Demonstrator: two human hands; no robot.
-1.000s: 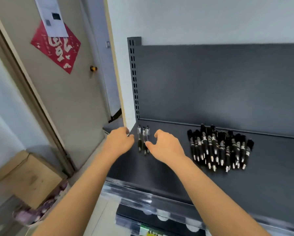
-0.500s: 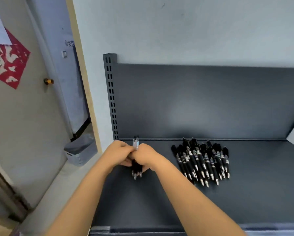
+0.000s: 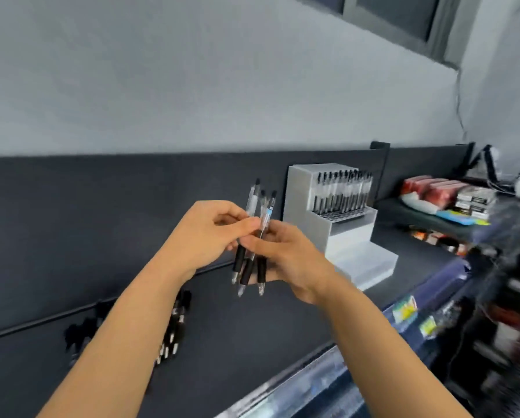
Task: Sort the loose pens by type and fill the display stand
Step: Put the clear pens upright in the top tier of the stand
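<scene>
Three clear pens (image 3: 254, 236) with black grips stand nearly upright in the air, tips down, above the dark shelf (image 3: 252, 333). My left hand (image 3: 210, 236) pinches them from the left and my right hand (image 3: 286, 251) grips them from the right. To the right stands a white stepped display stand (image 3: 349, 245) whose top tier holds a row of clear pens (image 3: 340, 193); its lower steps look bare. A heap of black pens (image 3: 174, 324) lies on the shelf at lower left, partly hidden behind my left forearm.
Red and dark packets (image 3: 442, 194) are stacked on a raised shelf at the far right. Blurred goods and price tags (image 3: 409, 309) line the shelf's front edge at lower right. A grey back panel (image 3: 87, 212) rises behind the shelf.
Both hands lifted the three clear pens off the shelf and carried them right. My view swung right, so the display stand came into sight and the black heap slid to lower left.
</scene>
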